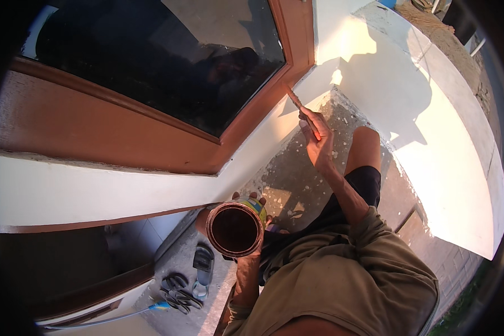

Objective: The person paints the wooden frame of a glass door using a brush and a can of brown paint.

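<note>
My left hand (251, 252) grips an open paint can (235, 227) with a yellow label and dark brown paint inside, held low in front of my body. My right hand (317, 134) holds a slim paintbrush (294, 98), raised toward the lower right corner of a brown wooden window frame (226, 134) with dark glass. The brush tip is close to the frame and the white edge beside it; whether it touches cannot be told.
A white curved wall (453, 168) bounds the speckled concrete floor (291, 173) on my right. A dark doorway (73, 269) is at lower left. Beside it lie several sandals (179, 291) and a blue-tipped long handle (158, 306). My bare knee (364, 145) is near the wall.
</note>
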